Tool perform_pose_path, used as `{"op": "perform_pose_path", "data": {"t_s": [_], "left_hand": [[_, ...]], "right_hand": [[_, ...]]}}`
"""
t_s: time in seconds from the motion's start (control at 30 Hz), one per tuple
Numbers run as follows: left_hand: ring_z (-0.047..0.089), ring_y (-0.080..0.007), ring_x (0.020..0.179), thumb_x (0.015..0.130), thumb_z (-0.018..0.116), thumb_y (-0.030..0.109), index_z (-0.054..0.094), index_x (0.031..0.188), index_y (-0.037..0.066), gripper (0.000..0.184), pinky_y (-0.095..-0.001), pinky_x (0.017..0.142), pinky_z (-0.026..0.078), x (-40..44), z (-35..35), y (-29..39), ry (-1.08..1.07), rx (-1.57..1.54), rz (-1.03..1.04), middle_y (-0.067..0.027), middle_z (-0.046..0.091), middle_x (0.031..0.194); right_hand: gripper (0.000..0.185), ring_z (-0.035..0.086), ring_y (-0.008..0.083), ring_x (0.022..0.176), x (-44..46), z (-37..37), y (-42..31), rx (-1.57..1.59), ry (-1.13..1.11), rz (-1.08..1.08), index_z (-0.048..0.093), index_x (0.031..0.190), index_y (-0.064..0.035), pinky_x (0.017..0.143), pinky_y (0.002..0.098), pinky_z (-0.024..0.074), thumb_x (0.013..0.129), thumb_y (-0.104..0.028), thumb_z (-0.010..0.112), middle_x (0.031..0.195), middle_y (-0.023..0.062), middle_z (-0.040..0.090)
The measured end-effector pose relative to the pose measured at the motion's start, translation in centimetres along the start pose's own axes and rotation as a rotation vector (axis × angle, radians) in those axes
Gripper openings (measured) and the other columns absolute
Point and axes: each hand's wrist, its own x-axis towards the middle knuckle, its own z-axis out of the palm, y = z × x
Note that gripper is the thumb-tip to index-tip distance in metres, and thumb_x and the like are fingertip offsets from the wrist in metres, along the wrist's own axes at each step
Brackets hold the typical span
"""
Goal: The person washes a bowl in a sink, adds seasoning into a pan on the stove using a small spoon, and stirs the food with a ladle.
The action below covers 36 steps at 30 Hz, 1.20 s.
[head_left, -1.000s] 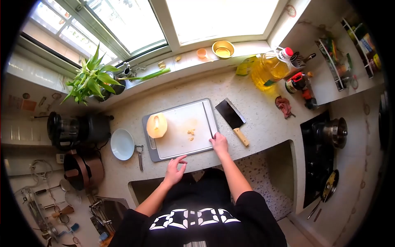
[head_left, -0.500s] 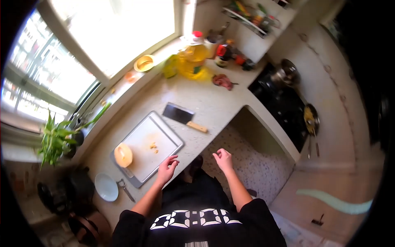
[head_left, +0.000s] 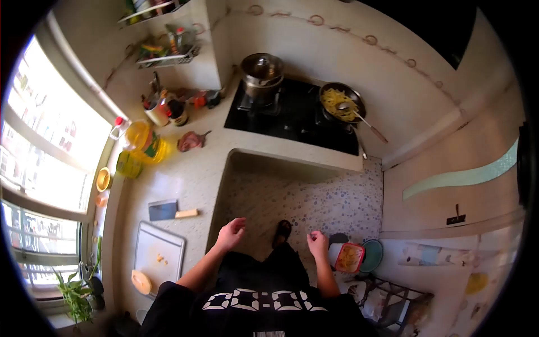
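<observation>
My left hand (head_left: 231,233) hangs in the air past the counter edge, its fingers loosely bent, with nothing held. My right hand (head_left: 318,244) is above the floor on the other side of my body, also empty and loosely bent. Nearest my left hand on the counter are a cleaver (head_left: 164,210) with a wooden handle and a white cutting board (head_left: 168,241). A pale orange cut piece of fruit or vegetable (head_left: 141,282) lies on the board beside small scraps (head_left: 161,258). Close to my right hand is a red-rimmed container (head_left: 349,257) with yellowish contents.
Ahead, a black stove (head_left: 292,121) bears a lidded pot (head_left: 262,76) and a frying pan (head_left: 364,106) with yellow strips and a ladle. An oil bottle (head_left: 145,140), a bottle of dark sauce (head_left: 177,112) and a reddish lump (head_left: 192,141) stand on the counter. A teal basin (head_left: 371,256) is at right.
My view has turned right, from the cutting board toward the stove. The board and cleaver have shifted left in view, and the red-rimmed container has appeared. Both hands stay empty.
</observation>
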Motion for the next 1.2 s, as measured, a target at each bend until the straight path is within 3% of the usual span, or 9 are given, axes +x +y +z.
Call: {"op": "perform_pose_path", "data": {"t_s": [0.1, 0.2, 0.5, 0.53, 0.7, 0.9, 1.07, 1.17, 1.2], "left_hand": [[0.065, -0.0286, 0.109, 0.086, 0.065, 0.019, 0.055, 0.134, 0.007, 0.050, -0.0387, 0.093, 0.053, 5.2, 4.3, 3.1, -0.003, 0.228, 0.137, -0.0165, 0.066, 0.120], [0.055, -0.0401, 0.119, 0.082, 0.066, 0.023, 0.049, 0.141, 0.009, 0.063, -0.0460, 0.100, 0.047, 9.6, 8.1, 5.6, -0.018, 0.430, 0.267, -0.0203, 0.060, 0.128], [0.039, -0.0337, 0.140, 0.082, 0.064, 0.024, 0.044, 0.146, 0.010, 0.068, -0.0534, 0.115, 0.029, 21.1, 11.3, 11.8, 0.096, 0.729, 0.233, -0.0139, 0.047, 0.147], [0.032, -0.0311, 0.145, 0.083, 0.063, 0.025, 0.041, 0.148, 0.011, 0.070, -0.0586, 0.116, 0.024, 22.4, 10.8, 12.3, 0.039, 0.747, 0.183, -0.0116, 0.040, 0.154], [0.023, -0.0285, 0.149, 0.085, 0.064, 0.029, 0.037, 0.151, 0.013, 0.073, -0.0630, 0.117, 0.015, 29.5, 9.5, 12.4, 0.024, 0.888, 0.115, -0.0105, 0.026, 0.161], [0.023, -0.0269, 0.150, 0.091, 0.056, 0.035, 0.036, 0.153, 0.016, 0.068, -0.0620, 0.119, 0.009, 33.7, 8.4, 10.5, -0.002, 0.925, 0.070, -0.0094, 0.027, 0.162], [0.026, -0.0276, 0.149, 0.094, 0.049, 0.030, 0.036, 0.153, 0.011, 0.064, -0.0568, 0.121, 0.007, 33.7, 7.6, 10.3, -0.042, 1.034, 0.106, -0.0106, 0.030, 0.160], [0.022, -0.0292, 0.150, 0.095, 0.048, 0.034, 0.027, 0.157, 0.010, 0.069, -0.0544, 0.122, 0.004, 34.6, 7.8, 10.6, -0.133, 1.105, 0.058, -0.0113, 0.022, 0.163], [0.025, -0.0308, 0.149, 0.095, 0.046, 0.034, 0.031, 0.155, 0.008, 0.067, -0.0533, 0.122, 0.005, 34.5, 7.5, 10.7, -0.117, 1.091, 0.082, -0.0136, 0.025, 0.162]], "right_hand": [[0.029, 0.069, 0.0304, 0.073, 3.9, -2.8, 2.4, 0.008, -0.052, 0.098, 0.069, 0.094, -0.0005, 0.069, 0.0383, 0.0541, 0.082, -0.026, 0.077, 0.075, 0.0131, 0.071], [0.030, 0.070, 0.0297, 0.075, 8.2, -4.9, 3.9, -0.017, -0.032, 0.026, 0.069, 0.095, 0.0005, 0.070, 0.0380, 0.0542, 0.083, -0.026, 0.076, 0.077, 0.0137, 0.071], [0.030, 0.069, 0.0322, 0.078, 24.0, -7.1, -2.3, -0.085, -0.183, -0.100, 0.071, 0.099, -0.0007, 0.073, 0.0403, 0.0546, 0.086, -0.028, 0.073, 0.083, 0.0154, 0.072], [0.030, 0.069, 0.0330, 0.079, 25.8, -7.0, -4.1, -0.100, -0.162, -0.152, 0.071, 0.099, -0.0008, 0.073, 0.0408, 0.0547, 0.086, -0.028, 0.073, 0.083, 0.0158, 0.072], [0.029, 0.069, 0.0367, 0.084, 35.5, -4.0, -9.8, -0.239, -0.046, -0.447, 0.071, 0.097, -0.0012, 0.076, 0.0442, 0.0550, 0.085, -0.028, 0.071, 0.087, 0.0177, 0.072], [0.029, 0.065, 0.0419, 0.097, 44.5, -0.7, -17.2, -0.379, -0.118, -0.328, 0.070, 0.092, 0.0015, 0.082, 0.0487, 0.0539, 0.086, -0.027, 0.068, 0.096, 0.0226, 0.070], [0.050, 0.066, 0.0429, 0.097, 48.7, 2.8, -18.6, -0.524, -0.200, -0.128, 0.070, 0.098, 0.0010, 0.085, 0.0492, 0.0542, 0.081, -0.045, 0.078, 0.101, 0.0254, 0.070], [0.050, 0.066, 0.0429, 0.099, 49.1, 4.0, -19.5, -0.588, -0.186, -0.070, 0.069, 0.100, 0.0007, 0.086, 0.0484, 0.0543, 0.079, -0.044, 0.080, 0.102, 0.0250, 0.070], [0.050, 0.066, 0.0426, 0.100, 49.1, 4.1, -19.7, -0.586, -0.180, -0.050, 0.069, 0.101, 0.0013, 0.087, 0.0477, 0.0543, 0.078, -0.042, 0.081, 0.104, 0.0241, 0.070]]}}
